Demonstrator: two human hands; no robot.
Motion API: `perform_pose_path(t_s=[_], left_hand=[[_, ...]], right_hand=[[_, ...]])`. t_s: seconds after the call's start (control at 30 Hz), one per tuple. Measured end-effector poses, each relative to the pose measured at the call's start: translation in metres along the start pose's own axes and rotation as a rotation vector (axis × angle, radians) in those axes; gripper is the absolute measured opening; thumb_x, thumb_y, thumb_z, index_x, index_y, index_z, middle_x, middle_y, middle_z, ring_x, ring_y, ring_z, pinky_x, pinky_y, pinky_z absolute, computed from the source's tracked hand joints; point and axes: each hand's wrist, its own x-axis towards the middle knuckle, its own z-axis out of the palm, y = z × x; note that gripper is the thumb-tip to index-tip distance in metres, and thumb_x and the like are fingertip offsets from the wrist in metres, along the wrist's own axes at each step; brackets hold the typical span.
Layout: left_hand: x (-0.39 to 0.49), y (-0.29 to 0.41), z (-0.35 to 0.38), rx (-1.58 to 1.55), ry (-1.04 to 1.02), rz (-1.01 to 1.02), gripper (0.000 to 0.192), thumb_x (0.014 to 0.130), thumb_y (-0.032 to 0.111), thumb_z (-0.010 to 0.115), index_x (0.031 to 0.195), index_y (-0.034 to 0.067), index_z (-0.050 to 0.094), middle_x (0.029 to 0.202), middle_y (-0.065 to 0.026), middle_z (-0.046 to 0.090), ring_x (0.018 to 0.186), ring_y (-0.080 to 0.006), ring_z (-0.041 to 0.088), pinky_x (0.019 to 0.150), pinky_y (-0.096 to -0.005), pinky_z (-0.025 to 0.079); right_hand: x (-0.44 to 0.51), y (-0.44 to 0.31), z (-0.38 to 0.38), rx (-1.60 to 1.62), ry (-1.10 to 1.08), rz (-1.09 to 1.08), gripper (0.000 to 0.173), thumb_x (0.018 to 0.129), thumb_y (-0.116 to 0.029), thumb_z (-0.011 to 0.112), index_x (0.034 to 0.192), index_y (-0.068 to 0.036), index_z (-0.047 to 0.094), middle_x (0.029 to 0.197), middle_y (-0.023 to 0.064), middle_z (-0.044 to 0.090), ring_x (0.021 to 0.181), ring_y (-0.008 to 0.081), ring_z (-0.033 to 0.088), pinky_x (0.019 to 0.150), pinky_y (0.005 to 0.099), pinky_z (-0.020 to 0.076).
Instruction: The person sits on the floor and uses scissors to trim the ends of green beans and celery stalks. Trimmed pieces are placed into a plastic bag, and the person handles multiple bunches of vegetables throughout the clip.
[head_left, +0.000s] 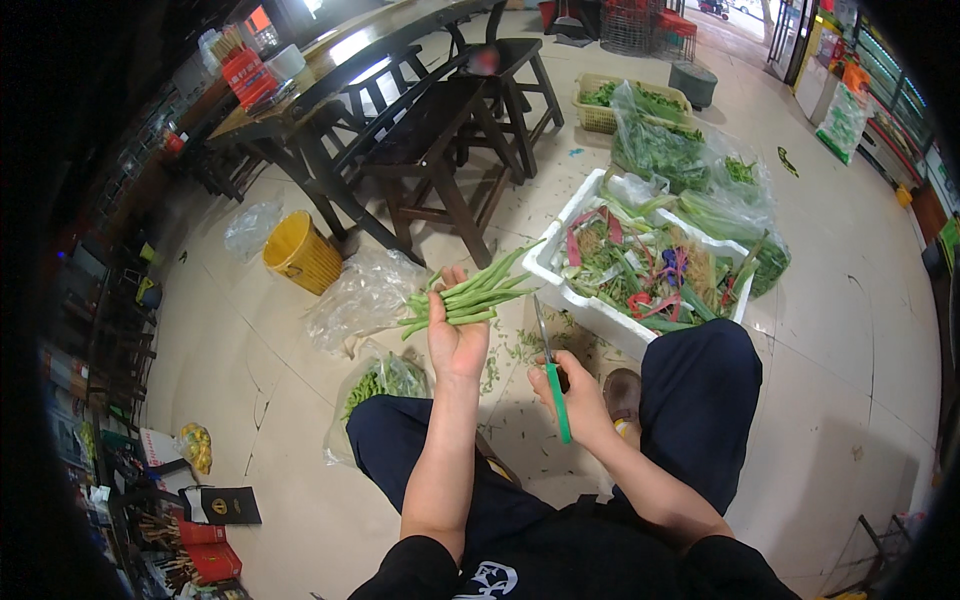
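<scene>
A bundle of long green beans (480, 294) lies across the upturned palm of my left hand (457, 337), its thumb resting against them; the tips point to the upper right. My right hand (574, 397) holds green-handled scissors (556, 390), whose blades point up and away from me, just right of the beans. Cut green bits (525, 346) are scattered on the floor below. By my left knee stands a clear plastic bag of green pieces (386, 379). A white foam box (592, 315) full of vegetable scraps and red ties is beyond my right knee.
A yellow bin (302, 255) and crumpled clear plastic bags (364, 292) are at the left. Dark wooden stools (435, 127) and a long table (330, 52) stand ahead. Bagged greens (664, 157), a yellow basket (596, 118) and a grey-green stool (691, 84) are farther off at the right.
</scene>
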Motion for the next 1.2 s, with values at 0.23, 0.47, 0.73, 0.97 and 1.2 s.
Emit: perform_pose_path(t_s=[0.23, 0.47, 0.73, 0.97, 1.2], left_hand=[[0.000, 0.004, -0.004, -0.084, -0.117, -0.131, 0.029, 0.104, 0.029, 0.040, 0.120, 0.010, 0.053, 0.129, -0.0027, 0.060, 0.128, -0.0196, 0.050, 0.112, -0.0477, 0.033], [-0.010, 0.008, 0.002, -0.246, -0.358, -0.274, 0.031, 0.103, 0.024, 0.043, 0.124, 0.005, 0.056, 0.127, -0.0069, 0.062, 0.122, -0.0178, 0.055, 0.112, -0.0444, 0.034], [-0.018, 0.002, 0.014, -0.278, -0.410, -0.283, 0.027, 0.102, 0.023, 0.047, 0.118, 0.005, 0.059, 0.118, -0.0035, 0.067, 0.115, -0.0169, 0.059, 0.114, -0.0423, 0.033], [-0.016, -0.001, 0.012, -0.217, -0.361, -0.282, 0.029, 0.102, 0.029, 0.045, 0.114, 0.008, 0.062, 0.119, -0.0011, 0.066, 0.117, -0.0122, 0.058, 0.114, -0.0388, 0.035], [-0.018, -0.001, 0.006, -0.207, -0.350, -0.287, 0.027, 0.102, 0.029, 0.046, 0.115, 0.009, 0.058, 0.116, -0.0004, 0.066, 0.113, -0.0127, 0.060, 0.113, -0.0396, 0.036]], right_hand=[[0.000, -0.018, -0.006, 0.252, -0.043, 0.020, 0.035, 0.089, -0.029, 0.069, 0.108, -0.001, 0.060, 0.075, 0.0029, 0.060, 0.064, 0.0085, 0.054, 0.059, 0.0254, 0.0442], [-0.018, -0.022, -0.012, 0.112, -0.128, -0.108, 0.034, 0.089, -0.029, 0.068, 0.109, -0.002, 0.059, 0.072, 0.0015, 0.056, 0.062, 0.0083, 0.051, 0.058, 0.0255, 0.0419], [-0.029, -0.031, -0.012, -0.130, -0.138, -0.294, 0.042, 0.084, -0.027, 0.072, 0.112, 0.001, 0.058, 0.085, 0.0161, 0.062, 0.076, 0.0265, 0.062, 0.069, 0.0352, 0.0488], [-0.015, -0.030, 0.002, -0.207, 0.092, -0.501, 0.044, 0.080, -0.024, 0.077, 0.110, 0.002, 0.059, 0.080, 0.0150, 0.061, 0.068, 0.0296, 0.058, 0.066, 0.0355, 0.0479], [-0.024, -0.030, -0.001, -0.114, 0.013, -0.220, 0.040, 0.083, -0.025, 0.075, 0.108, 0.003, 0.060, 0.080, 0.0173, 0.063, 0.070, 0.0265, 0.061, 0.065, 0.0347, 0.0485]])
